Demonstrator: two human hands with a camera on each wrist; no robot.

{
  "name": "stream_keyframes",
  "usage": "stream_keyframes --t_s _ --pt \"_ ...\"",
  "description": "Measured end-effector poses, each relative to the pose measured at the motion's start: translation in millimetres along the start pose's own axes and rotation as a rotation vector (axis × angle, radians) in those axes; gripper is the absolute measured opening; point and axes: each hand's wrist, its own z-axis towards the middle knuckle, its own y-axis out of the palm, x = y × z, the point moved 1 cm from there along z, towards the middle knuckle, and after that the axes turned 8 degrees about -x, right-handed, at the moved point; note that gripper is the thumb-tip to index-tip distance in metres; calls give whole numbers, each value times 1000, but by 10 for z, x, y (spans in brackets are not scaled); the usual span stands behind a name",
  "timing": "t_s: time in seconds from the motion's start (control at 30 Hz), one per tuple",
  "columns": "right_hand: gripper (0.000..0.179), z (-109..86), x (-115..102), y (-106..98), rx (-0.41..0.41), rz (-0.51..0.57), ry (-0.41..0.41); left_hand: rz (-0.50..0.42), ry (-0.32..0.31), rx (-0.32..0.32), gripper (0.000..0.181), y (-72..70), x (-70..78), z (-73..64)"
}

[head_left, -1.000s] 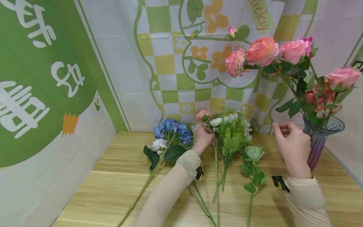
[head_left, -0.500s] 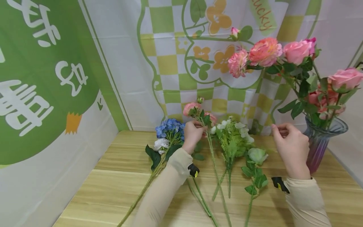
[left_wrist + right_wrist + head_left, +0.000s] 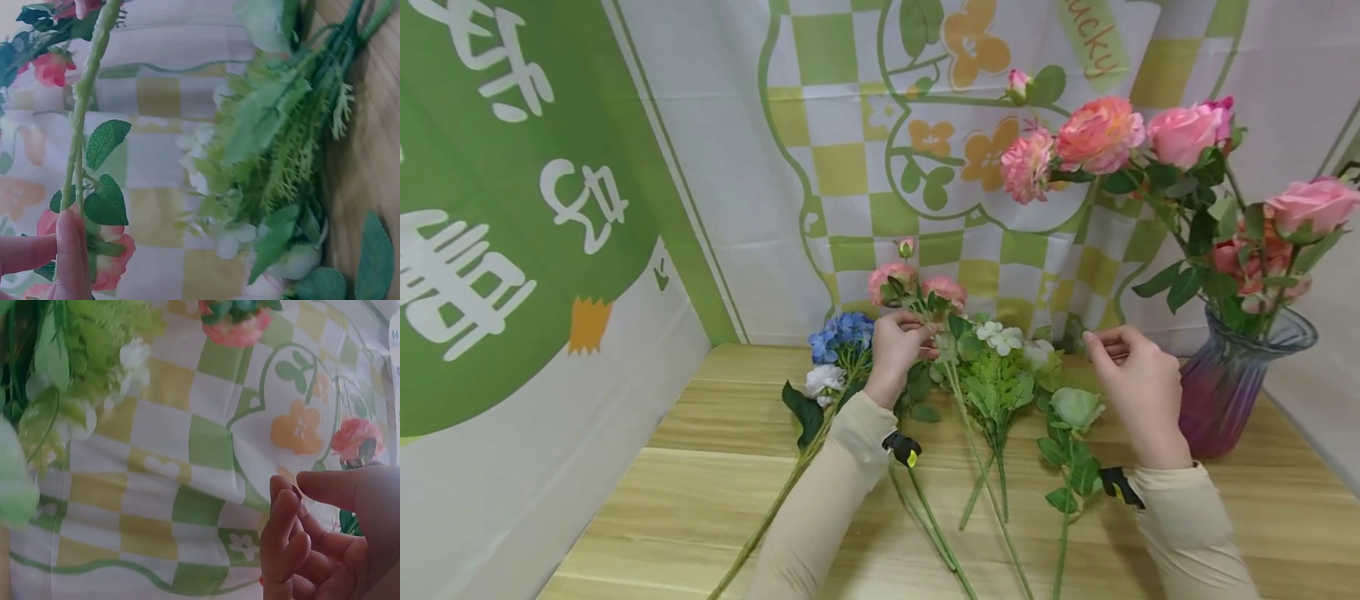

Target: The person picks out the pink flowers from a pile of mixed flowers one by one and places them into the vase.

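My left hand (image 3: 895, 354) pinches the green stem of a pink flower (image 3: 891, 282) between thumb and fingers, just below its blooms. Two pink blooms and a small bud rise above the hand, and the stem (image 3: 84, 119) slants down toward the table's front. The left wrist view shows the fingertips on the stem beside dark green leaves. My right hand (image 3: 1138, 396) is raised left of the glass vase (image 3: 1217, 408), fingers loosely curled. Nothing shows between its thumb (image 3: 328, 490) and fingers. Pink roses (image 3: 1187, 133) stand in the blue-purple vase.
Blue hydrangea (image 3: 842, 337) and a white flower (image 3: 824, 381) lie on the left. A green and white bunch (image 3: 998, 383) lies in the middle of the wooden table (image 3: 700, 467), with a pale green rose (image 3: 1077, 408) to its right. A patterned cloth (image 3: 850, 167) hangs behind.
My left hand has lifted the pink flower from among the others and moved left; its blooms now stand higher. Just now my right hand has shifted left, away from the vase.
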Motion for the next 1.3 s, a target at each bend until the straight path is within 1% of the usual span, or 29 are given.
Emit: stream_keyframes --t_s 0.17,0.37,0.7,0.83,0.97,1.13,1.3 --pt "37 1 -98 70 -64 30 -53 -18 0 -23 25 -9 74 -52" --pt "34 53 -184 89 -159 40 -88 -50 31 -38 21 19 124 -90" --pt "37 124 -368 90 -273 39 -181 -184 79 -28 15 83 119 -174" --pt "37 110 -443 108 -330 60 -185 -234 93 -25 13 116 105 -201" --pt "33 90 -512 161 -369 57 -188 -268 120 -32 13 155 107 -238" --pt "29 64 -581 239 -419 57 -192 -274 159 -37 15 202 108 -262" --pt "24 41 -621 296 -471 63 -181 -274 181 -36 16 229 105 -275"
